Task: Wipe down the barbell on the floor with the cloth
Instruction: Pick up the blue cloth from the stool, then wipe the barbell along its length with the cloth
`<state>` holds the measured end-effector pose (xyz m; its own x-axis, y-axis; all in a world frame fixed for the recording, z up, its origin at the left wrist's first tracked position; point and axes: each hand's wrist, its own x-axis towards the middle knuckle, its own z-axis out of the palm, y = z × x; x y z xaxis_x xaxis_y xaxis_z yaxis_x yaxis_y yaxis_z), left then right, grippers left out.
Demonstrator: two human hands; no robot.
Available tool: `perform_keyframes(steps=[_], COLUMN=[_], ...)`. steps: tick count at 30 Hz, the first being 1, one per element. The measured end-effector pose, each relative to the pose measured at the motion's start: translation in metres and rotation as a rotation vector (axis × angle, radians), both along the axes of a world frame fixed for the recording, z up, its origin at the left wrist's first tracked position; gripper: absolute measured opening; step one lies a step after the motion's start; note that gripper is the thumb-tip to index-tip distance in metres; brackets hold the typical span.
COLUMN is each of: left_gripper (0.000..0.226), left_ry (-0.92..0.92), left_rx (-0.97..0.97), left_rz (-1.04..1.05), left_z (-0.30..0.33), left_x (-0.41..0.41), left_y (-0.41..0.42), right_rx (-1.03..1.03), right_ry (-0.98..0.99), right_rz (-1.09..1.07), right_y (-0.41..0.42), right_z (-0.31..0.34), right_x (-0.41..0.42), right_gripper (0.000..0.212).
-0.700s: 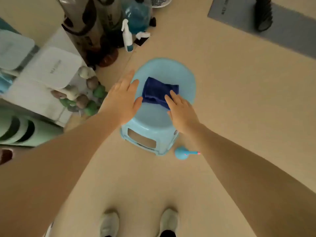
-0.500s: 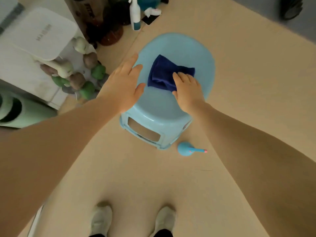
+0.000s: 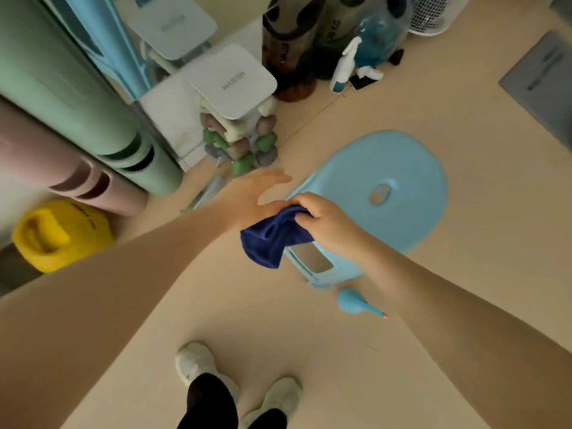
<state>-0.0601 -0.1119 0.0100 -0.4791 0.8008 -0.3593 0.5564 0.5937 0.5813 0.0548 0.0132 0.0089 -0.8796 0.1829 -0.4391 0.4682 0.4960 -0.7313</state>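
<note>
My right hand (image 3: pixel 328 221) grips a dark blue cloth (image 3: pixel 272 239), which hangs in the air off the near-left edge of a light blue stool (image 3: pixel 387 162). Beside it my left hand (image 3: pixel 257 190) is open with fingers spread, reaching out to the left of the stool. Under that hand a thin grey bar (image 3: pixel 205 193) lies on the beige floor. Only a short, blurred stretch of it shows, so I cannot tell if it is the barbell.
A rack of small green and brown dumbbells (image 3: pixel 244 144) stands just beyond my left hand. Rolled green (image 3: pixel 77 97) and pink (image 3: pixel 62 168) mats and a yellow kettlebell (image 3: pixel 58 233) lie at the left. A spray bottle (image 3: pixel 343 66) stands at the back, and a small blue toy-like thing (image 3: pixel 353 301) lies by the stool.
My right hand has lifted the cloth off the stool top and carried it left. My left hand left the stool and swung left. The view turned to the left.
</note>
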Motion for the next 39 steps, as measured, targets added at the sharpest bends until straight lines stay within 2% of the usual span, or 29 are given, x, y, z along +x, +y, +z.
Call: perform_keyframes(steps=[2,3,5,7,9,10,12,13,16,18,20,22,24,25,28,29,32,34,35,37,39], left_gripper=[0.053,0.051,0.031,0.024,0.011,0.018,0.05,0.052,0.023,0.025,0.025,0.028,0.032,0.032,0.014,0.014,0.028,0.038,0.04,0.028,0.013], left_ry=[-0.301,-0.387,-0.411,-0.408,-0.426,-0.491,-0.601,-0.604,-0.507,-0.46,-0.545,-0.746,-0.921,-0.952,-0.91,-0.872,-0.771,-0.796,-0.857,-0.944,-1.034], left_rx=[-0.007,0.018,0.036,0.025,0.045,0.08,0.139,0.147,0.18,0.23,0.306,0.35,0.397,0.392,0.412,0.395,0.328,0.334,0.376,0.458,0.537], left_rz=[0.104,0.167,0.236,0.29,0.35,0.405,0.547,0.599,0.761,0.899,1.044,1.167,1.15,1.081,0.937,0.894,0.837,0.81,0.822,0.942,1.204], left_z=[0.009,0.011,0.006,-0.004,-0.015,-0.02,-0.038,-0.047,-0.068,-0.08,-0.097,-0.12,-0.15,-0.171,-0.219,-0.238,-0.284,-0.312,-0.33,-0.355,-0.373], left_x=[-0.014,-0.022,-0.037,-0.046,-0.055,-0.059,-0.067,-0.07,-0.073,-0.077,-0.083,-0.093,-0.104,-0.108,-0.115,-0.12,-0.132,-0.137,-0.139,-0.141,-0.149], left_y=[-0.031,-0.047,-0.082,-0.115,-0.143,-0.156,-0.18,-0.189,-0.2,-0.198,-0.195,-0.196,-0.199,-0.199,-0.195,-0.191,-0.174,-0.169,-0.168,-0.165,-0.156], right_rx=[-0.09,-0.133,-0.242,-0.353,-0.361,-0.344,-0.323,-0.337,-0.284,-0.245,-0.203,-0.33,-0.584,-0.659,-0.773,-0.834,-1.044,-1.103,-1.126,-1.161,-1.168], right_ry=[-0.051,-0.067,-0.12,-0.197,-0.273,-0.317,-0.393,-0.407,-0.324,-0.236,-0.201,-0.214,-0.257,-0.271,-0.298,-0.292,-0.171,-0.074,-0.036,0.053,0.106], right_rz=[-0.022,-0.052,-0.127,-0.17,-0.087,-0.025,0.087,0.115,0.146,0.133,0.091,-0.027,-0.166,-0.211,-0.319,-0.342,-0.35,-0.342,-0.342,-0.295,-0.241], right_y=[-0.025,-0.035,-0.055,-0.077,-0.099,-0.109,-0.129,-0.138,-0.161,-0.172,-0.181,-0.186,-0.187,-0.185,-0.169,-0.163,-0.144,-0.132,-0.126,-0.113,-0.101], right_z=[0.011,0.013,0.016,0.013,0.004,-0.003,-0.017,-0.026,-0.048,-0.069,-0.095,-0.125,-0.156,-0.173,-0.221,-0.235,-0.268,-0.284,-0.292,-0.305,-0.318], right_x=[-0.021,-0.033,-0.057,-0.079,-0.1,-0.108,-0.121,-0.128,-0.148,-0.163,-0.18,-0.194,-0.207,-0.212,-0.23,-0.238,-0.27,-0.288,-0.296,-0.309,-0.314], right_gripper=[0.027,0.028,0.027,0.026,0.026,0.024,0.009,0.01,0.024,0.021,0.017,0.012,0.017,0.021,0.031,0.036,0.043,0.042,0.04,0.033,0.028])
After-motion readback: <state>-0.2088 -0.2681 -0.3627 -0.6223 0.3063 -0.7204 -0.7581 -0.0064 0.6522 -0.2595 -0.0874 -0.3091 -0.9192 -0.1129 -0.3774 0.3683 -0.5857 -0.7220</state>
